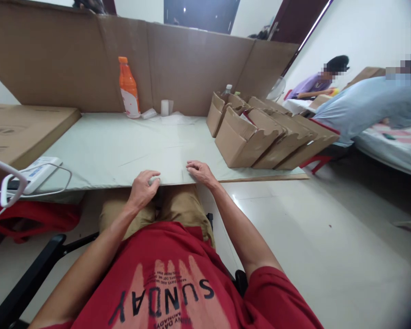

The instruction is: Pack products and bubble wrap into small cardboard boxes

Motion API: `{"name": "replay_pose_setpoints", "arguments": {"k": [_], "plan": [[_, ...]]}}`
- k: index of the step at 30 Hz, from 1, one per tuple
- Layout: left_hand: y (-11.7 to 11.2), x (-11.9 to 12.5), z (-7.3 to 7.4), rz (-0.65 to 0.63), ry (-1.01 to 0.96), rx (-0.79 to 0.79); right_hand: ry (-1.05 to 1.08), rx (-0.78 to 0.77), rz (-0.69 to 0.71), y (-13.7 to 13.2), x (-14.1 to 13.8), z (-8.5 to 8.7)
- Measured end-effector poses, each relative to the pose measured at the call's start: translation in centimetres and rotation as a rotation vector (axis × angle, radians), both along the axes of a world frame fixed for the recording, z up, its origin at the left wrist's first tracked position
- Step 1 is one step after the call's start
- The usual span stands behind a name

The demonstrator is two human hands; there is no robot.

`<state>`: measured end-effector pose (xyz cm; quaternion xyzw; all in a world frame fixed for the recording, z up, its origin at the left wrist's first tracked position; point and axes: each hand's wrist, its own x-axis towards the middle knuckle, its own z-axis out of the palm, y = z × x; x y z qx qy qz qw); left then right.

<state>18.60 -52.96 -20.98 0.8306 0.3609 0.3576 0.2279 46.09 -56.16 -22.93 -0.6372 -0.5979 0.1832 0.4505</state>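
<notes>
Your hands are both bare and stand apart at the near edge of the counter with its pale green cover (150, 146). Your left hand (144, 188) is loosely bent, with a narrow gap between thumb and fingers; your right hand (201, 172) is half curled, its fingers over the cover. No held object is visible in either, though the palms are hidden from this view. A faint line on the cover beside your right hand is too indistinct to identify.

The row of open-topped brown cardboard boxes (235, 145) stands at the right end of the counter, near your right hand but apart from it. Something red and white shows inside one; the other contents cannot be made out, so their count cannot be certified.

At the back, against the upright brown cardboard panel (192, 68), stands an orange plastic bottle with a white label (128, 89), with a small white block (165, 108) to its right. A white power strip (43, 171) lies at the left.

Progress, in my judgement: you are between handlings. No finished piece can be identified, and what remains cannot be determined.
</notes>
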Motion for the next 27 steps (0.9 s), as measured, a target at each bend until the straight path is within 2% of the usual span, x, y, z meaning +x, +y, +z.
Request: {"name": "replay_pose_setpoints", "arguments": {"k": [4, 8, 10, 13, 15, 18, 20, 22, 25, 27], "plan": [[-4.2, 1.3, -0.7, -0.247, 0.084, -0.008, 0.033, -0.015, 0.022, -1.0, -0.1, 0.2], [-7.1, 2.8, -2.7, -0.579, 0.257, -0.083, 0.031, -0.013, 0.014, -1.2, -0.3, 0.3], [-8.0, 3.2, -3.2, -0.768, 0.344, -0.141, 0.017, -0.007, 0.007, -1.2, -0.4, 0.2], [-8.8, 3.2, -2.8, -1.034, 0.43, -0.231, -0.011, 0.011, -0.007, -1.1, -0.6, 0.0], [-9.1, 2.9, -2.0, -1.136, 0.458, -0.28, -0.039, 0.031, -0.022, -1.1, -0.7, -0.2], [-9.6, 2.2, -1.1, -1.195, 0.474, -0.344, -0.098, 0.059, -0.039, -1.1, -1.0, -0.5], [-10.0, 1.8, -0.6, -1.156, 0.462, -0.407, -0.146, 0.072, -0.046, -1.2, -1.2, -0.6], [-10.4, 1.1, 0.5, -1.058, 0.428, -0.484, -0.194, 0.078, -0.051, -1.3, -1.2, -0.8], [-11.0, -0.6, 3.9, -0.925, 0.271, -0.566, -0.264, 0.078, -0.06, -1.4, -1.3, -1.1], [-11.5, -2.6, 6.7, -0.929, 0.104, -0.544, -0.306, 0.077, -0.068, -1.5, -1.4, -1.3]]}}
